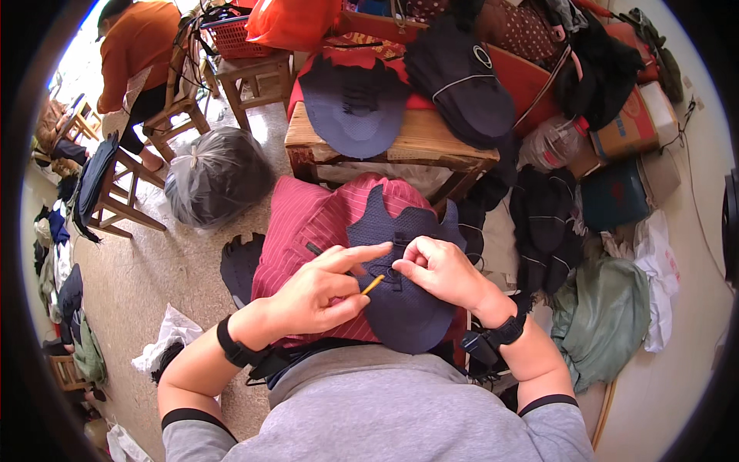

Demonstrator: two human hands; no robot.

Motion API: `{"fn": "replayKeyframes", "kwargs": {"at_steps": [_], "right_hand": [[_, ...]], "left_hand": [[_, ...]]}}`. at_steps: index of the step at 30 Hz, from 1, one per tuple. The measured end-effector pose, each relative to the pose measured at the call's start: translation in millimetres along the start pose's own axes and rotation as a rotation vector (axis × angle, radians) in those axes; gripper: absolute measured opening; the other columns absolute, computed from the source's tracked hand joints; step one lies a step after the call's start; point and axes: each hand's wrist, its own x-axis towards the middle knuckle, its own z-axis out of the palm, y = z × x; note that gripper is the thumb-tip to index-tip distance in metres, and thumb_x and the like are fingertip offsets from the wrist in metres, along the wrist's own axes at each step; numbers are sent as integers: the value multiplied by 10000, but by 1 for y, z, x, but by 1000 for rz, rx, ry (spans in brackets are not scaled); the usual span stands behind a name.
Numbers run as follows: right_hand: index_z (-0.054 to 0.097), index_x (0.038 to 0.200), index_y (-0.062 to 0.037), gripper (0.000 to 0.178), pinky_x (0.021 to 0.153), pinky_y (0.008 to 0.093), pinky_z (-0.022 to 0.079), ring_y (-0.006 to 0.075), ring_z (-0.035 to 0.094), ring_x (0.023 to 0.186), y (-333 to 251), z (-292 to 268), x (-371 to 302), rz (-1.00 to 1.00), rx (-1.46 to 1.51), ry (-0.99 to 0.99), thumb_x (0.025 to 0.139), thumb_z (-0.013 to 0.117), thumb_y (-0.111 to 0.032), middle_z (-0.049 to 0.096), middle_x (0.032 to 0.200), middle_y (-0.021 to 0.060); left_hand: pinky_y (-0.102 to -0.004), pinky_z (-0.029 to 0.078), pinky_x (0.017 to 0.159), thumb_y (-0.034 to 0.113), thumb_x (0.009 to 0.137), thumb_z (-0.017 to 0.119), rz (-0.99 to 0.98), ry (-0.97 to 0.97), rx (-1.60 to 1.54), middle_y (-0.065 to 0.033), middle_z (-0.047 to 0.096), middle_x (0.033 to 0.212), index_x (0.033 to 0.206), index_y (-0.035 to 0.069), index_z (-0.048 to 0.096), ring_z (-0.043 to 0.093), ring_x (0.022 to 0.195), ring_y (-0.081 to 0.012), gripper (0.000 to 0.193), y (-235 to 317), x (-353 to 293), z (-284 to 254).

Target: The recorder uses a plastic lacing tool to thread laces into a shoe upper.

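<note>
A dark navy textured fabric piece (408,319), shaped like a shoe upper, lies across my lap over a red striped cloth (296,227). Black cord loops (398,266) run over its middle. My left hand (327,289) is closed around a thin tool, its yellow end (373,285) sticking out past the thumb; the index finger stretches toward the cords. Just to the right, my right hand (443,269) pinches thumb and forefinger together over the same piece. Whatever lies between those fingertips is too small to make out.
A wooden bench (308,142) ahead carries a similar navy piece (358,115) and a dark stack (466,85). A tied grey bag (215,177) sits on the floor at left, beside stools (127,189) and a person in orange (146,46). A green sack (604,316) lies at right.
</note>
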Motion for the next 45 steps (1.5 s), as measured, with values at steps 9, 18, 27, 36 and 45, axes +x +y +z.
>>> {"fn": "replayKeyframes", "kwargs": {"at_steps": [9, 18, 27, 36, 45], "right_hand": [[622, 924, -60, 257, 651, 400, 539, 296, 689, 723, -6, 6, -19, 22, -44, 94, 893, 755, -278, 690, 823, 114], [582, 920, -128, 314, 929, 400, 400, 225, 603, 849, 3, 16, -36, -191, -489, 334, 815, 809, -318, 607, 814, -4], [602, 1163, -84, 470, 978, 430, 455, 310, 559, 1065, 30, 33, -54, -277, -380, 560, 781, 849, -202, 601, 1086, 84], [684, 1130, -13, 417, 938, 409, 500, 316, 601, 1090, 44, 7, -73, -173, -211, 425, 869, 795, -319, 611, 1205, 147], [557, 1291, 39, 535, 812, 325, 549, 187, 646, 873, 38, 13, -67, 166, 170, 534, 918, 780, -272, 636, 1055, 125]], "left_hand": [[-381, 488, 979, 414, 1100, 406, -492, -132, -1294, -160, 627, 1360, 1032, 18, 653, 643, 1128, -260, 471, 9, 18, 28], [-236, 416, 679, 219, 1059, 554, -604, 773, -1408, 27, 490, 789, 1043, 33, 622, 440, 678, -84, 199, -53, -13, -33], [-253, 450, 696, 117, 1072, 502, -586, 1202, -1165, 27, 472, 774, 1259, 1, 577, 439, 634, -80, 232, -99, -78, -87], [-252, 458, 702, 164, 1091, 492, -609, 1235, -887, 28, 498, 805, 1286, 0, 576, 430, 651, -57, 268, -101, -77, -79], [-203, 448, 633, 151, 1073, 505, -587, 813, -372, -24, 631, 865, 1383, 26, 497, 495, 656, -48, 335, -54, -48, -63]]}}
